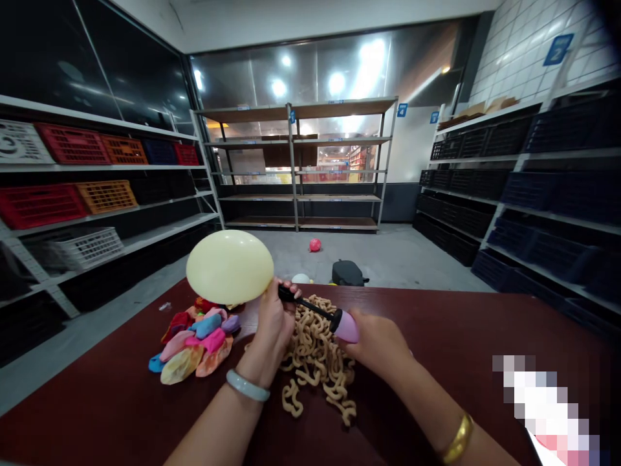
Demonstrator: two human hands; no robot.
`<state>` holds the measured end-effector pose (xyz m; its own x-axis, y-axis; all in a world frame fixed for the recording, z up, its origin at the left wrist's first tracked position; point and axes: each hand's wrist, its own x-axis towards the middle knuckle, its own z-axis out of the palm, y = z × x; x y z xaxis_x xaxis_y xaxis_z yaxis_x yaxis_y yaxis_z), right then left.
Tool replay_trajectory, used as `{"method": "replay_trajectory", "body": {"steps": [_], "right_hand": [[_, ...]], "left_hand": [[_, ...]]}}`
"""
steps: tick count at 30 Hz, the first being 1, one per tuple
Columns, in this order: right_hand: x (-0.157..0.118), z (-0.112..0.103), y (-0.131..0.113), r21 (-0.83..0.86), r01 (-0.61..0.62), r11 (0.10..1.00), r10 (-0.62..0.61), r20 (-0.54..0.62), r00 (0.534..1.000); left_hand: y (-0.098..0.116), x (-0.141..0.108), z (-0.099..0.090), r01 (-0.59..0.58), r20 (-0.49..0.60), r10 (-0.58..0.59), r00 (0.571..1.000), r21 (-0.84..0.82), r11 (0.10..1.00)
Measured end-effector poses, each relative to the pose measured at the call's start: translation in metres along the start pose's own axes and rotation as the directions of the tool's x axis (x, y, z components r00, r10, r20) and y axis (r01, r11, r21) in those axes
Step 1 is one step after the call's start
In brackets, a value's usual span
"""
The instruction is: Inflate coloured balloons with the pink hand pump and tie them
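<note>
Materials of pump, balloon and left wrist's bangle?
Pump: likely plastic, smooth lilac body, black shaft. Balloon: probably latex, pale yellow, stretched taut with a soft sheen. Bangle: jade, stone or glass by its milky, polished look; can't tell which.

On the table [407,401] before me, the deflated balloons [201,340] lie left of the piled snacks [317,343]. Behind the table, a bag [347,273] sits on the floor [388,259], and beyond it stands an open shelf [294,168].
</note>
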<state>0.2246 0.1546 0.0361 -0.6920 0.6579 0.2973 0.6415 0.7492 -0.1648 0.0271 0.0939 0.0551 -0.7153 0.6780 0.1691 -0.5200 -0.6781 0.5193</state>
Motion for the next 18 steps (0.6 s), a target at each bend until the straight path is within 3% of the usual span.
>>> {"method": "replay_trajectory", "body": {"steps": [8, 18], "right_hand": [[-0.002, -0.007, -0.010, 0.023, -0.014, 1.000, 0.014, -0.004, 1.000], [-0.001, -0.004, -0.014, 0.064, 0.001, 0.998, -0.003, 0.028, 1.000]], "left_hand": [[-0.042, -0.047, 0.025, 0.073, -0.033, -0.071, 0.997, 0.055, 0.996], [-0.036, -0.043, 0.023, 0.076, -0.027, -0.074, 0.997, 0.075, 0.994]]}}
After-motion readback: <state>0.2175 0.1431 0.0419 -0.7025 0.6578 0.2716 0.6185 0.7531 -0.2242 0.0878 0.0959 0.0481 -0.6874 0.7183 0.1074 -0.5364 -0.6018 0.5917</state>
